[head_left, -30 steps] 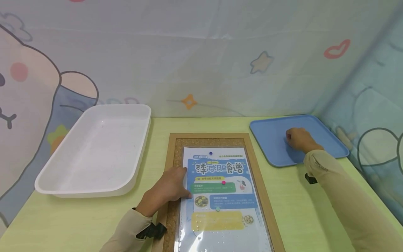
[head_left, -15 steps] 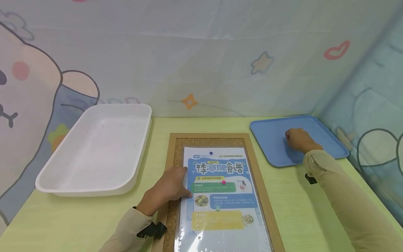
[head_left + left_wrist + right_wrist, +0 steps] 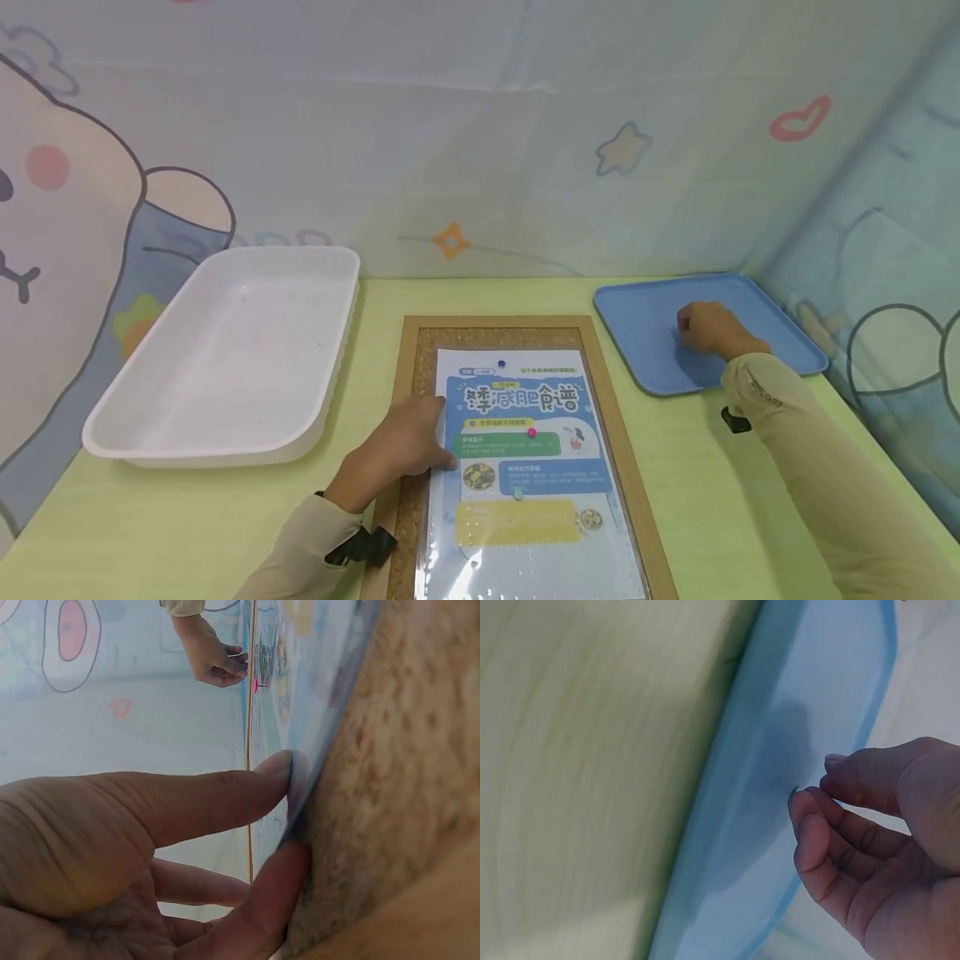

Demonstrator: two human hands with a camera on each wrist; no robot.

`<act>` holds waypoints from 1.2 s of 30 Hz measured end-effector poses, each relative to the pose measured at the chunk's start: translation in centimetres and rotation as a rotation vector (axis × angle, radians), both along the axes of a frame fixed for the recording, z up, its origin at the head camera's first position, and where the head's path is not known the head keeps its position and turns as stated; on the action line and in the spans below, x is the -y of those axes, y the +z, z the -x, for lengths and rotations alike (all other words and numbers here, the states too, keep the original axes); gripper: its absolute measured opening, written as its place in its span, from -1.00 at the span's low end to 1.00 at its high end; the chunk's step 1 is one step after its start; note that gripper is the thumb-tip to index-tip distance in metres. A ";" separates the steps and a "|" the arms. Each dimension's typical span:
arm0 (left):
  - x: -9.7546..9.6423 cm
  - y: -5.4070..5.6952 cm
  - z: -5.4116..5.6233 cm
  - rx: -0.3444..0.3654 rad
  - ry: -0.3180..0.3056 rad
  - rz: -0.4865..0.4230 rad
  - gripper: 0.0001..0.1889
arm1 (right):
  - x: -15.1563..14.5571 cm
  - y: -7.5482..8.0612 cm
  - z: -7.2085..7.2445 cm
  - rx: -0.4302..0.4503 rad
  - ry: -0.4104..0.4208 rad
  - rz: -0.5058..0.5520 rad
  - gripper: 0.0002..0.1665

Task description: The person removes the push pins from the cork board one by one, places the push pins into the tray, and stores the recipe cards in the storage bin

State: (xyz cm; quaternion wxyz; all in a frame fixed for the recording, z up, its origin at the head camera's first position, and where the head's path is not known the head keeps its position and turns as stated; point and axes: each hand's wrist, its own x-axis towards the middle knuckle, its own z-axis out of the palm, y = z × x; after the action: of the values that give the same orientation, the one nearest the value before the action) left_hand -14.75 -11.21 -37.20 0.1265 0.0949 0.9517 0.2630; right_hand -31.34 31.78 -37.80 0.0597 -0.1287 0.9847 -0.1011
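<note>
A printed poster (image 3: 525, 525) in a clear plastic sleeve lies on a wood-framed cork board (image 3: 411, 500). Blue, pink (image 3: 532, 432) and pale green (image 3: 518, 493) pushpins stand on it. At its left edge my left hand (image 3: 397, 442) pinches the sleeve (image 3: 319, 750) between thumb and forefinger, lifting the edge a little off the cork in the left wrist view. Over the blue tray (image 3: 652, 367) my right hand (image 3: 712, 327) is curled, its thumb close to the forefinger. A small dark green bit (image 3: 793, 790) shows at those fingertips, mostly hidden by them.
A deep white tray (image 3: 225, 358) stands at the left of the pale green table (image 3: 375, 300). Printed cloth (image 3: 525, 167) hangs behind the table and along the right side. The blue tray sits near the back right corner.
</note>
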 end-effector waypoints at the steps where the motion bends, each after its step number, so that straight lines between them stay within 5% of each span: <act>1: 0.0 -0.1 0.0 0.004 0.002 -0.007 -0.46 | 0.1 0.0 0.0 -0.009 0.008 0.004 -0.82; 15: 0.0 -0.3 -0.1 0.005 0.010 -0.029 -0.45 | 6.0 1.2 -2.4 -0.076 0.173 0.063 -0.80; 36: -0.2 -0.2 0.0 0.002 0.012 0.026 -0.37 | 15.2 1.5 -11.4 -0.003 0.350 0.168 -0.64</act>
State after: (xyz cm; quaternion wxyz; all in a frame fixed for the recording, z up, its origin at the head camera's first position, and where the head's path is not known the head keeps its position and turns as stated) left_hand -14.79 -11.05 -37.36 0.1273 0.0875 0.9555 0.2514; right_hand -19.91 16.56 -36.31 0.0642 -0.3026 0.9355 -0.1707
